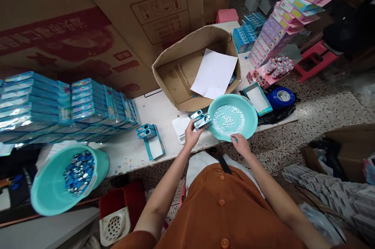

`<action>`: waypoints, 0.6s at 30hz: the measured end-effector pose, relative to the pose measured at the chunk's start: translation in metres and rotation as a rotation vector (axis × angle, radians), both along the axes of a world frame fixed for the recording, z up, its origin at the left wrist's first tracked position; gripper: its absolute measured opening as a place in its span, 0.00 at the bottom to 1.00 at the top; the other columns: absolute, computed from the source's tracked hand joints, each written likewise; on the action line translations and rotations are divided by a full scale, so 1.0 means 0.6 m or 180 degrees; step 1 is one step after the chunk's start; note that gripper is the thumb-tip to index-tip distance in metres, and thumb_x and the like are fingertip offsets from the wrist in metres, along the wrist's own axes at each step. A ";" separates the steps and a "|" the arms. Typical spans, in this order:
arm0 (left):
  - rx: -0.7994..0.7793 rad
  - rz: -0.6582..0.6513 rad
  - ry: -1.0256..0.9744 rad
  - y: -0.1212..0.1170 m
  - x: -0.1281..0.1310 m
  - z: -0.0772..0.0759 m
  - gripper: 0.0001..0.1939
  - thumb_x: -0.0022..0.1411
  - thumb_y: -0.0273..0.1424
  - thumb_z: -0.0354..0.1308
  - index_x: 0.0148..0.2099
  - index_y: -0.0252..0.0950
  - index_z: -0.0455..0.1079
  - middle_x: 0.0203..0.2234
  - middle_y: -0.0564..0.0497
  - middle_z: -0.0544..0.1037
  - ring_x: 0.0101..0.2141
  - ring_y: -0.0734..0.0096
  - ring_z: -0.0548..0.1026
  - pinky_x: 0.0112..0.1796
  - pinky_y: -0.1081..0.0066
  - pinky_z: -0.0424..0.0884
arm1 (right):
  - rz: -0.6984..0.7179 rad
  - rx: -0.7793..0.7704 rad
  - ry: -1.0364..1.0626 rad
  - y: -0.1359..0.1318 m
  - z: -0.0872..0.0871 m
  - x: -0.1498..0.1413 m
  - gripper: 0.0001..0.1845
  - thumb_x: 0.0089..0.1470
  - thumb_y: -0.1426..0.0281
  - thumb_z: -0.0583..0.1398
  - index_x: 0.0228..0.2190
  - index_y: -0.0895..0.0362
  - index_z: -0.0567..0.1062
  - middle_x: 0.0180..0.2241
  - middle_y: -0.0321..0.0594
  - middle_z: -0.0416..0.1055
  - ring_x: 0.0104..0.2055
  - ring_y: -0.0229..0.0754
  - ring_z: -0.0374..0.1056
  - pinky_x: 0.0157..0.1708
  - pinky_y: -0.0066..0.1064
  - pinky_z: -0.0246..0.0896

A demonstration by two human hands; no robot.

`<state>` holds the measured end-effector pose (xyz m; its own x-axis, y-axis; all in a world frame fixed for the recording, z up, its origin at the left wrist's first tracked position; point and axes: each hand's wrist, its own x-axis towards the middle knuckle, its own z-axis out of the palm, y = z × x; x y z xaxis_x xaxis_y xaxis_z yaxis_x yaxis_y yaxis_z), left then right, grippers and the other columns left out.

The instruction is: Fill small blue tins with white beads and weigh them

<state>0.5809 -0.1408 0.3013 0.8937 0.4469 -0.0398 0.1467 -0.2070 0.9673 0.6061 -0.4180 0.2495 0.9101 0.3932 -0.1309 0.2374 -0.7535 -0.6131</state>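
My left hand (191, 136) grips a small blue toy box (202, 121) just left of a turquoise bowl (233, 102) that holds several small white pieces (228, 119). My right hand (240, 143) rests on the bowl's near rim, fingers curled over the edge. A second small blue item (196, 114) lies just behind the held box. A flat open blue box with two small toys (150, 136) lies on the white table (164, 108) to the left.
An open cardboard carton (178, 73) with a white sheet (214, 73) stands behind the bowl. Stacks of blue packs (58, 104) fill the left; pink and purple boxes (281, 18) lean at the right. A second turquoise bowl of blue pieces (68, 178) sits low left. Blue tape roll (281, 96).
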 end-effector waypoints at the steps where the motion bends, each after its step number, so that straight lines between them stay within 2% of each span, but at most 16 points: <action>1: -0.0184 0.0086 -0.0058 0.010 -0.010 -0.004 0.23 0.49 0.38 0.65 0.46 0.38 0.66 0.40 0.49 0.74 0.39 0.66 0.73 0.42 0.67 0.69 | 0.0002 -0.0016 0.0055 0.001 0.001 0.000 0.15 0.58 0.65 0.50 0.38 0.56 0.74 0.39 0.46 0.74 0.44 0.49 0.67 0.46 0.39 0.61; 3: -0.0293 0.0337 -0.0094 0.036 -0.030 -0.017 0.23 0.47 0.39 0.66 0.44 0.38 0.65 0.37 0.51 0.74 0.37 0.69 0.73 0.40 0.70 0.69 | 0.0011 -0.0053 0.0177 0.002 0.004 0.001 0.16 0.59 0.64 0.49 0.40 0.56 0.74 0.41 0.46 0.73 0.45 0.49 0.67 0.44 0.39 0.62; 7: -0.0002 0.0789 0.0188 0.094 -0.062 -0.054 0.22 0.46 0.39 0.67 0.42 0.37 0.65 0.33 0.54 0.73 0.33 0.71 0.72 0.36 0.73 0.68 | 0.0086 -0.0074 0.0246 0.005 0.004 0.003 0.18 0.59 0.63 0.49 0.40 0.58 0.74 0.41 0.48 0.73 0.46 0.51 0.67 0.43 0.39 0.62; 11: 0.0181 0.1130 0.0350 0.143 -0.075 -0.092 0.23 0.45 0.39 0.66 0.42 0.38 0.64 0.33 0.54 0.72 0.34 0.71 0.72 0.36 0.73 0.68 | 0.0127 -0.0064 0.0195 0.008 -0.001 0.005 0.18 0.58 0.63 0.48 0.39 0.58 0.74 0.39 0.48 0.73 0.45 0.51 0.67 0.44 0.40 0.61; 14: 0.0351 0.1143 0.0458 0.169 -0.076 -0.111 0.22 0.46 0.38 0.66 0.43 0.38 0.64 0.34 0.53 0.72 0.34 0.70 0.72 0.37 0.73 0.68 | 0.0167 -0.0063 0.0165 0.009 -0.002 0.006 0.18 0.58 0.64 0.48 0.38 0.58 0.74 0.39 0.48 0.73 0.44 0.51 0.67 0.44 0.40 0.61; 18: 0.0644 0.0928 0.0643 0.189 -0.067 -0.127 0.20 0.48 0.35 0.64 0.43 0.39 0.64 0.35 0.53 0.74 0.35 0.69 0.72 0.36 0.72 0.68 | 0.0191 -0.0071 0.0109 0.010 0.000 0.006 0.18 0.58 0.64 0.48 0.37 0.58 0.74 0.38 0.48 0.74 0.43 0.50 0.67 0.43 0.40 0.61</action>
<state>0.5406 -0.0275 0.2252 0.7115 0.6972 -0.0870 0.4102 -0.3117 0.8570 0.6095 -0.4121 0.2496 0.8798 0.4436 -0.1708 0.2618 -0.7521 -0.6049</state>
